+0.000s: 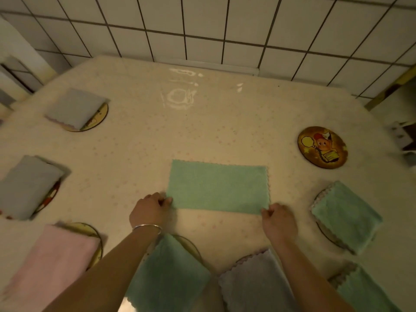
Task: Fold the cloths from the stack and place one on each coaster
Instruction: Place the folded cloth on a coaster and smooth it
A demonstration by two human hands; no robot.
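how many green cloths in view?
4. One half-folded at table centre, pinched by both hands; one on the right coaster; one near edge, under the left forearm; one at bottom right corner, partly cut off.

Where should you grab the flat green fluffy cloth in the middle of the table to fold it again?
Probably by its two near corners, coming from the near edge. The green rectangular cloth lies flat and wider than deep, and the left hand and right hand already pinch those corners. Gripping one short end and carrying it across to the other should make a coaster-sized square.
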